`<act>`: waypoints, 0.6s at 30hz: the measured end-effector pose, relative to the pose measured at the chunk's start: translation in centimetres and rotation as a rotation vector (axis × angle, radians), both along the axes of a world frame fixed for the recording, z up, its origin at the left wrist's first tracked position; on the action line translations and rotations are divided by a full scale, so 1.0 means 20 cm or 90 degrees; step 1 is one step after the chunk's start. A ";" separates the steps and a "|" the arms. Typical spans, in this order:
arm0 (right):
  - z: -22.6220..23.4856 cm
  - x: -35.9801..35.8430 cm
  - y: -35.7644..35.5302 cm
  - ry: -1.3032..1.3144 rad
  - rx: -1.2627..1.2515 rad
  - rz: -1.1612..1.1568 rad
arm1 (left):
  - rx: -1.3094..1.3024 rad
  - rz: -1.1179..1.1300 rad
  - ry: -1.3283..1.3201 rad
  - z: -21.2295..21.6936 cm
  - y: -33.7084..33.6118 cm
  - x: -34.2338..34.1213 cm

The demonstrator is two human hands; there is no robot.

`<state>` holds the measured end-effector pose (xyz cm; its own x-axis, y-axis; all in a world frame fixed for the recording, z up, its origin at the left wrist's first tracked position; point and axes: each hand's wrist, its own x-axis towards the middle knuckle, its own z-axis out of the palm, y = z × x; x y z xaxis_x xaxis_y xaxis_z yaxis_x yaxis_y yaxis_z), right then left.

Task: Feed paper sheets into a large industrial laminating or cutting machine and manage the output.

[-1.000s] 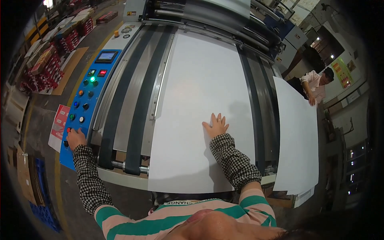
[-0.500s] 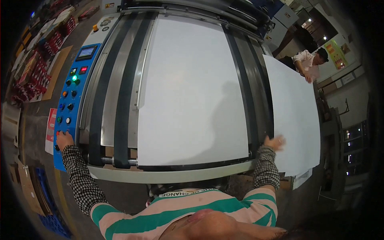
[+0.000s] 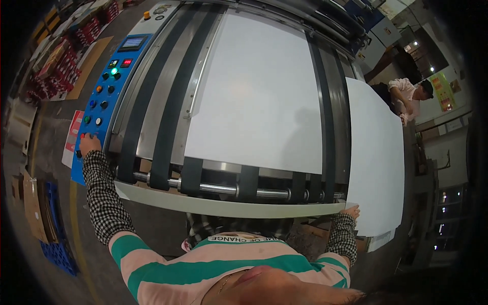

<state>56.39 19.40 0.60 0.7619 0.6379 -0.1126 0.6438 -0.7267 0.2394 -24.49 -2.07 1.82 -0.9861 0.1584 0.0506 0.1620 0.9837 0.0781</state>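
My left hand is at the blue control panel, its fingers spread over a red button. A large white sheet lies flat on the dark belts of a wide machine. Its near edge is short of the front roller. To the right, my right hand is closed at the near left edge of a stack of white sheets. Its fingers appear to pinch that edge; the fingertips are partly hidden.
A pale front rail runs across the machine before my body. Dark rollers span its far end. A co-worker stands beyond the stack. Piled red-and-white goods, a blue pallet and cardboard are at the left.
The sheet on the belts has moved away from me, uncovering belts and the front roller. My right hand has dropped to the stack's near edge. My left hand stays at the panel.
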 end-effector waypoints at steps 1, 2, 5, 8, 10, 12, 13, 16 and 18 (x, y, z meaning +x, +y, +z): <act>0.00 -0.01 -0.01 -0.009 -0.040 -0.017 | -0.002 0.004 -0.002 0.00 0.00 0.00; -0.06 0.10 -0.04 -0.016 -0.001 0.009 | 0.021 0.002 0.005 0.00 0.02 0.00; -0.11 0.15 -0.09 -0.013 -0.064 0.017 | 0.039 0.017 0.005 0.02 0.02 0.02; -0.10 0.14 -0.10 -0.023 -0.027 0.050 | 0.012 -0.008 0.023 -0.03 -0.01 -0.02; -0.08 0.10 -0.10 0.020 0.023 0.062 | 0.033 0.003 0.030 -0.04 -0.02 -0.04; -0.07 0.13 -0.09 0.015 -0.011 0.082 | 0.015 -0.005 0.016 -0.03 0.01 -0.02; -0.09 0.16 -0.09 0.012 -0.046 0.105 | -0.003 -0.010 0.004 -0.02 0.02 -0.02; -0.09 0.03 -0.07 0.076 -0.034 0.165 | 0.001 -0.012 0.005 -0.03 -0.01 -0.04; -0.05 -0.19 -0.08 0.148 -0.024 0.196 | -0.006 -0.014 0.002 -0.06 -0.04 -0.08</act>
<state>52.66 17.86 -0.49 0.4869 0.8247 -0.2877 0.8706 -0.4847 0.0837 -26.07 -2.89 0.56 -0.9822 0.1808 0.0514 0.1841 0.9805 0.0684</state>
